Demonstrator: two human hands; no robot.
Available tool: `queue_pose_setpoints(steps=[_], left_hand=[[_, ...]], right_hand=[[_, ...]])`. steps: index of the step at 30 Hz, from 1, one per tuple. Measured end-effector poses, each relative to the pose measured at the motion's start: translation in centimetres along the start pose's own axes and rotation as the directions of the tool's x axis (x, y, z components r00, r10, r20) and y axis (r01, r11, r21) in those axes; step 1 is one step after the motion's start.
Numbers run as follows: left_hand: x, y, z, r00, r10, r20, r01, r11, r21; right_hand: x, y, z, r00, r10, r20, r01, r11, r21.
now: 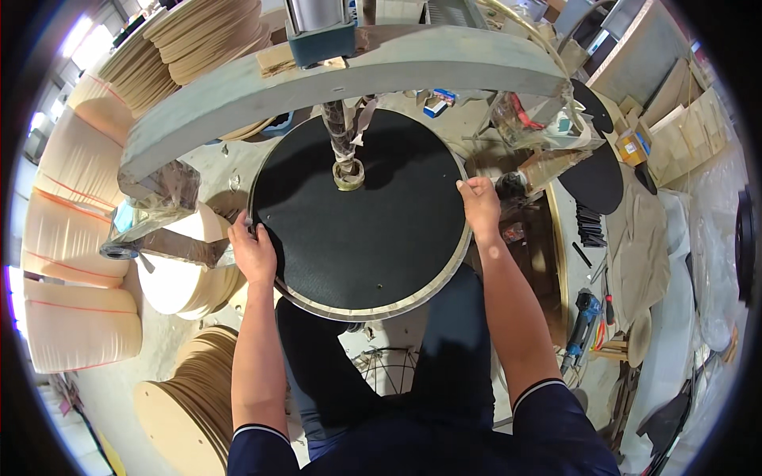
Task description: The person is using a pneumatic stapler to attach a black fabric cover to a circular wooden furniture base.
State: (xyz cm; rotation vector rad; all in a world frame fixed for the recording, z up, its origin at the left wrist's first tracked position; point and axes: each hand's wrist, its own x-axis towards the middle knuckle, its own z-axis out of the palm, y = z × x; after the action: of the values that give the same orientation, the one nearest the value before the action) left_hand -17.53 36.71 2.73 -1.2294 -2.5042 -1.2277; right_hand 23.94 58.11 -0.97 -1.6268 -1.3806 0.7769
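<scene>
The person's left hand (252,252) grips the left edge of a round black disc (361,214), fingers curled over the rim, while the right hand (479,205) clamps the upper right edge; the hands are well apart, on opposite sides. The disc lies flat on a machine bed right in front of the person, with a vertical press rod (345,147) coming down onto a small ring at its centre. A curved grey arm (341,75) of the machine arches over it.

The disc has a dark, matte face and a pale layered edge (421,289), which suggests a stiff wooden board with a covering. It looks rigid and probably fairly heavy for its span, unlikely to flex or crack. The top seems slightly textured, so not slippery. The rim is the natural place to hold it, at two opposite points as here, since the centre is pinned under the rod.

Stacks of plain wooden discs (198,32) stand behind and to the left, and more (186,397) sit low left. Whether the rod is pressing down is hard to tell.
</scene>
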Motion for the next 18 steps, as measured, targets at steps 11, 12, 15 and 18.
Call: queue_pose_setpoints(steps=[11, 12, 15, 18], left_hand=[[0.5, -0.2, 0.8, 0.997, 0.051, -0.062, -0.052, 0.999, -0.011], [0.4, -1.1, 0.3, 0.995, 0.077, -0.067, -0.076, 0.997, 0.019], [0.2, -0.1, 0.5, 0.998, 0.001, -0.055, -0.002, 1.0, -0.013], [-0.2, -0.1, 0.2, 0.998, -0.002, -0.071, 0.002, 1.0, -0.009]], right_hand=[[1.7, 3.4, 1.0, 0.921, -0.379, -0.088, 0.384, 0.851, 0.359], [1.0, 1.5, 0.5, 0.975, -0.219, 0.036, 0.215, 0.971, 0.1], [2.2, 2.7, -0.8, 0.988, -0.145, 0.05, 0.144, 0.989, 0.015], [2.4, 3.3, -0.6, 0.99, -0.123, 0.072, 0.122, 0.992, 0.015]])
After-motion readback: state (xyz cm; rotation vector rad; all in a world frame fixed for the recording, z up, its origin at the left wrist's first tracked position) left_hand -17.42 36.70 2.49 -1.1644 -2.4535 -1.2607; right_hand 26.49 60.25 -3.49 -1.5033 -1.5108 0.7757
